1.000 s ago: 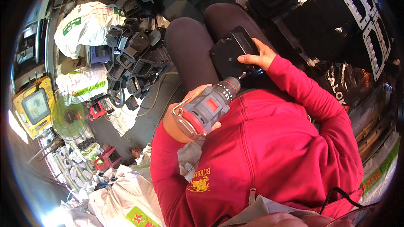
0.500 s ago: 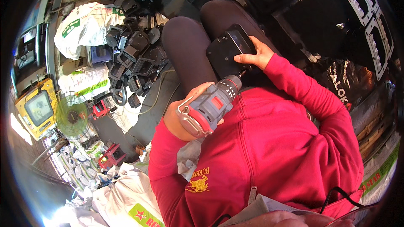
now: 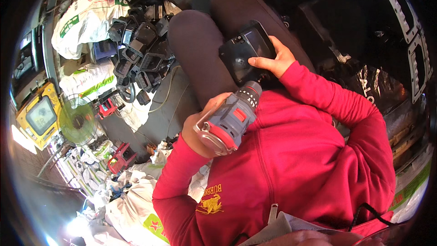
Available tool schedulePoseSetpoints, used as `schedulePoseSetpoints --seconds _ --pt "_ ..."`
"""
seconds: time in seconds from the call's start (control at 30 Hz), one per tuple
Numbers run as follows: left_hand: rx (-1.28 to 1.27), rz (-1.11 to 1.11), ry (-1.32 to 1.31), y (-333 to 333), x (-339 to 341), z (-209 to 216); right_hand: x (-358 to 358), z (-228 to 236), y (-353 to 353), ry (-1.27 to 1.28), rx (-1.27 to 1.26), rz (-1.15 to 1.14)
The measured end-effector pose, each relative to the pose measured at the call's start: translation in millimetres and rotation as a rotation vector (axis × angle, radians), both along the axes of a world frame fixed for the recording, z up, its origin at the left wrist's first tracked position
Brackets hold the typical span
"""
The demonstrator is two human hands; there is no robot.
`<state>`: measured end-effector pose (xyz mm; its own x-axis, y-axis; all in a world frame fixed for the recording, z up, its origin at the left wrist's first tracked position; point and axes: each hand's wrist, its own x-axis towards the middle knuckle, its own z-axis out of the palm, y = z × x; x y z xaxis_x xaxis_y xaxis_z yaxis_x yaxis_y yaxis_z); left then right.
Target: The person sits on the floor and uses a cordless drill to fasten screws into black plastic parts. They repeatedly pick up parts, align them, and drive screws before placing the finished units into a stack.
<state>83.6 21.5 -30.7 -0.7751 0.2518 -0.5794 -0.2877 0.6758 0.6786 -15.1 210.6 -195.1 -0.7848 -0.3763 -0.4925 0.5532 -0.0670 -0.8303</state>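
My left hand is wrapped round a grey and red cordless drill. The drill's chuck points up and to the right, at the near edge of a black plastic housing lying across my thighs. Whether the bit touches the housing I cannot tell. Closed on the housing's right side is my right hand, its thumb on the flat face and the other fingers hidden beyond the edge.
To the left, a heap of similar black housings lies beside white sacks. A green fan and a yellow-framed display stand farther left. Grey slotted brackets are at the far right; a cable runs along the floor.
The view has shifted a little. The housing has tilted slightly in my right hand, and the drill remains close to its near edge.
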Motion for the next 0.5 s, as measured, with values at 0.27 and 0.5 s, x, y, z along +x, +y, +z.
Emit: schedulePoseSetpoints --seconds 0.27,0.5 --pt "-0.179 -0.167 0.194 5.8 1.5 7.5 -6.4 10.9 0.3 -0.035 -0.114 -0.027" --pt "-0.005 0.084 -0.046 12.8 11.2 12.3 12.0 19.4 7.4 -0.108 -0.186 -0.11"
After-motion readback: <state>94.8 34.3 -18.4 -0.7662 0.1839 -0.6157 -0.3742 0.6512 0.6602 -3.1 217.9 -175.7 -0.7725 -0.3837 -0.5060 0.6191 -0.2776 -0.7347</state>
